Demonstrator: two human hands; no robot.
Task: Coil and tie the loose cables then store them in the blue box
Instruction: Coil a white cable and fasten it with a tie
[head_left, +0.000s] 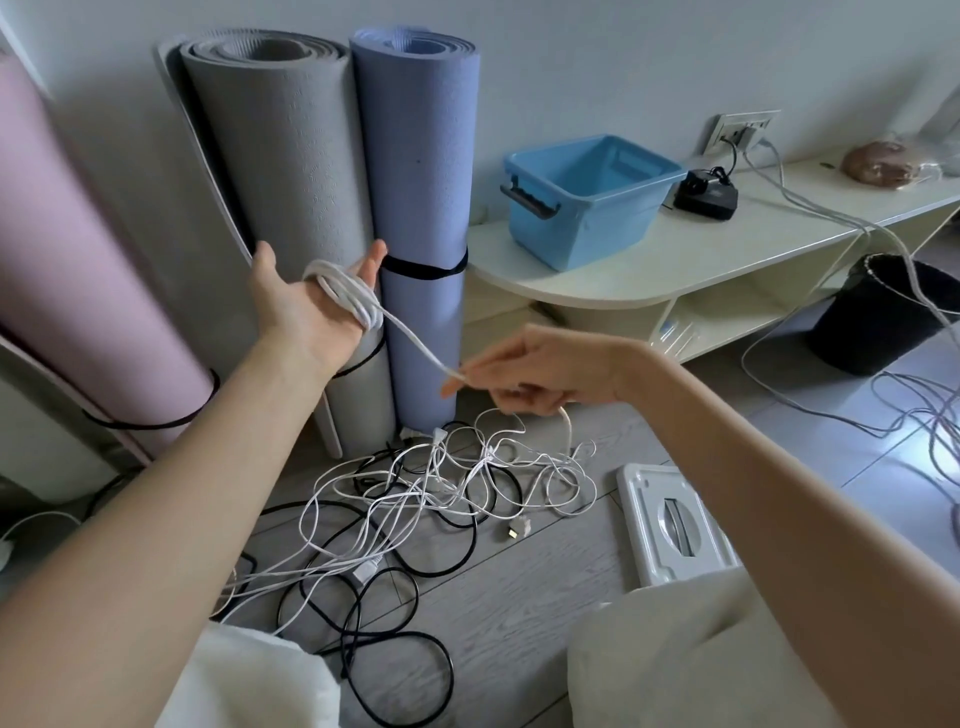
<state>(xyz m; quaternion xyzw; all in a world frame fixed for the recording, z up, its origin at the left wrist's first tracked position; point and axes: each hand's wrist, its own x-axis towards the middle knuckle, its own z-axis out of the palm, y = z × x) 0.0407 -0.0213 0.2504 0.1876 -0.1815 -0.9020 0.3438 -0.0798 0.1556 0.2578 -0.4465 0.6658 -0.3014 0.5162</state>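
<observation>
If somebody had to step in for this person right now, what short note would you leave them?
Left hand: held up, fingers straight, white cable coiled around them.
Right hand: pinches that cable's free run, stretched between both hands.
Blue box: on the low shelf, nothing visible inside.
Done: one coil partly wound, untied.
Left: finish and tie it, then sort the tangled white and black cables on the floor and box everything.

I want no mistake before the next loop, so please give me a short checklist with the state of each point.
1. Coil sits around the left hand, fingers straight: ok.
2. Right hand pinches the white cable: ok.
3. Cable between the hands is taut: ok.
4. Rest of the cable runs free of the floor pile: cannot tell.
5. Blue box is open: ok.
6. A tie is ready: cannot tell.
</observation>
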